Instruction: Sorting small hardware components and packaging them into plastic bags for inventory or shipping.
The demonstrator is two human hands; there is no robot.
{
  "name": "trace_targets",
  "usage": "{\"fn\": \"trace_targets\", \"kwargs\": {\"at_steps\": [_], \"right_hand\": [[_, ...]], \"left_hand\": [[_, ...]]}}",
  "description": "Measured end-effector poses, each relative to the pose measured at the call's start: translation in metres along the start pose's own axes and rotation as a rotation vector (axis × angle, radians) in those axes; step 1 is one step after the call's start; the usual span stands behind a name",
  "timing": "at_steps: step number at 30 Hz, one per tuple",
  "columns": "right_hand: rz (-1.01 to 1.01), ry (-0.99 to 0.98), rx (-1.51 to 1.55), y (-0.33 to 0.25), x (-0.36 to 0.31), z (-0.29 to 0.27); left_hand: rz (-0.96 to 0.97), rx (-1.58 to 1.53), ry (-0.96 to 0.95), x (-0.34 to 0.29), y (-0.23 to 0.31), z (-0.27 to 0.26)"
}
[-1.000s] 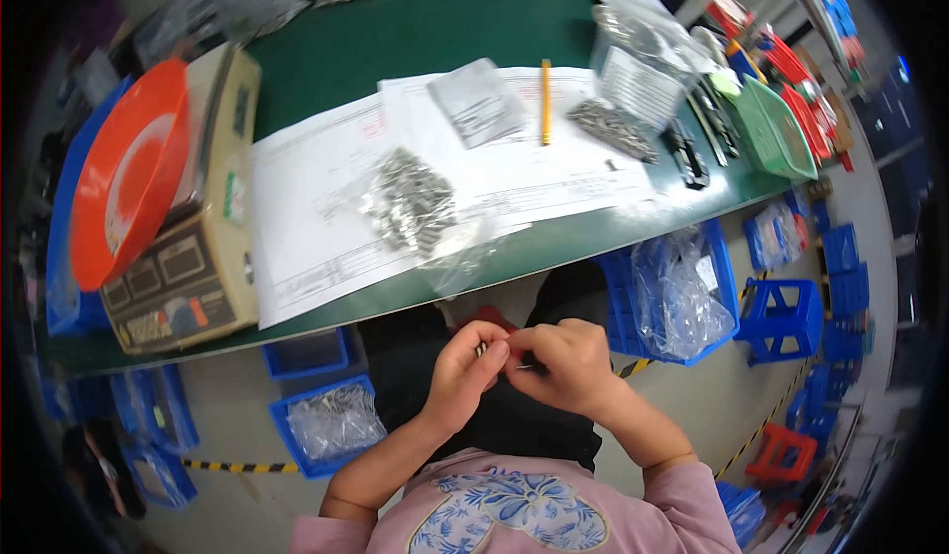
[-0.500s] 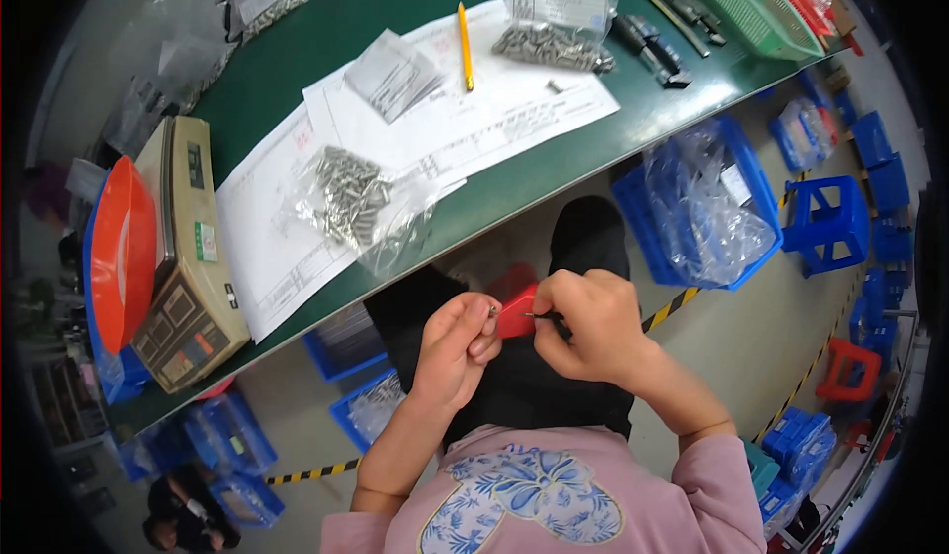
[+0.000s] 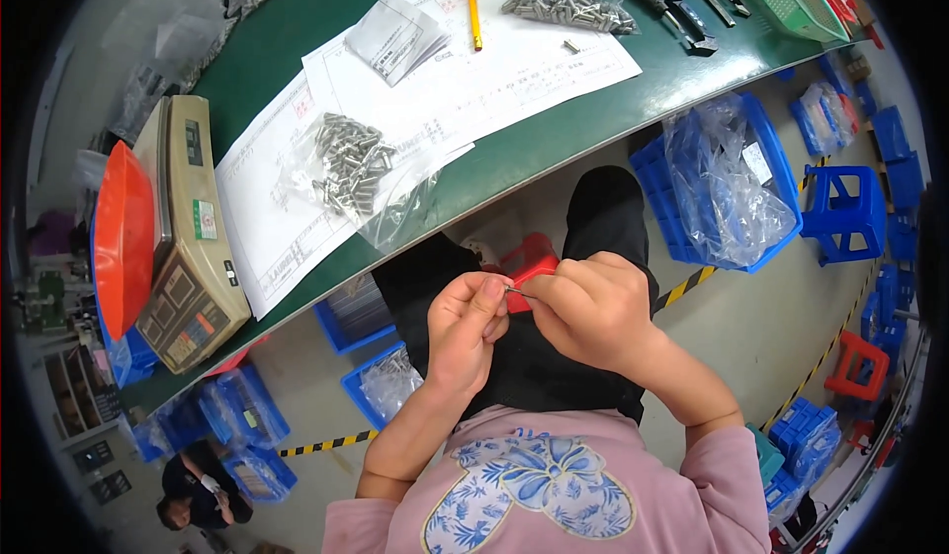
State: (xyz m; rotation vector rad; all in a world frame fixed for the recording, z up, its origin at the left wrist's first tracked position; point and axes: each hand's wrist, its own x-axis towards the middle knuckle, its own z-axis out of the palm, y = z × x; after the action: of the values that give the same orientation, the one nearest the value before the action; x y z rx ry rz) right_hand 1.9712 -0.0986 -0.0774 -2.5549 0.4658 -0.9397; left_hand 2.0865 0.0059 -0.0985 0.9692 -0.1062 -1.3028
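Note:
Above my lap, both hands are closed and brought close together. My left hand [image 3: 463, 335] pinches a tiny metal part between thumb and forefinger; its shape is mostly hidden by the fingertips. In the fingers of my right hand [image 3: 599, 309] is a thin dark metal pin [image 3: 517, 292], its end reaching the left fingertips. Whether pin and part are joined I cannot tell. On the table ahead lies an open clear bag of small metal pieces [image 3: 352, 164], resting on printed sheets [image 3: 267, 198]. One loose metal piece [image 3: 571, 47] lies farther right on the paper.
A weighing scale [image 3: 188, 297] with an orange tray [image 3: 127, 243] stands at the left. Farther back are a yellow pencil [image 3: 474, 10], a second bag of metal pieces [image 3: 568, 5], a caliper [image 3: 677, 12] and a green basket [image 3: 791, 0]. Blue crates [image 3: 781, 173] flank my legs.
My hands have come together, so the pin in the right hand now meets the left fingertips. The view has shifted slightly, showing the table higher up.

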Motion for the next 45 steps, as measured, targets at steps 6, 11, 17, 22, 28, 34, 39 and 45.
{"fn": "trace_targets", "kwargs": {"at_steps": [6, 11, 17, 22, 28, 34, 39, 45], "right_hand": [[-0.003, -0.008, 0.012, 0.003, -0.002, 0.003], [-0.09, 0.03, -0.036, 0.001, -0.002, 0.006], [-0.106, 0.047, -0.022, 0.004, -0.002, 0.011], [-0.174, 0.038, -0.074, 0.004, -0.002, 0.01], [-0.121, 0.004, -0.064, 0.005, -0.001, 0.011], [-0.016, -0.122, -0.025, 0.004, -0.004, 0.009], [0.113, -0.31, 0.022, 0.004, -0.001, 0.003], [0.118, -0.141, 0.162, 0.005, -0.004, 0.007]], "left_hand": [[0.096, 0.094, 0.032, 0.002, -0.003, -0.005], [0.062, 0.062, 0.047, 0.003, -0.001, -0.007], [0.103, 0.124, 0.069, 0.001, -0.001, -0.009], [0.084, 0.084, 0.056, 0.001, -0.002, -0.01], [0.107, 0.159, 0.079, 0.001, 0.0, -0.013], [0.207, 0.302, 0.045, 0.0, 0.003, -0.013], [0.308, 0.548, -0.021, 0.002, 0.011, -0.014], [0.155, 0.395, -0.004, 0.001, 0.01, -0.018]]}}
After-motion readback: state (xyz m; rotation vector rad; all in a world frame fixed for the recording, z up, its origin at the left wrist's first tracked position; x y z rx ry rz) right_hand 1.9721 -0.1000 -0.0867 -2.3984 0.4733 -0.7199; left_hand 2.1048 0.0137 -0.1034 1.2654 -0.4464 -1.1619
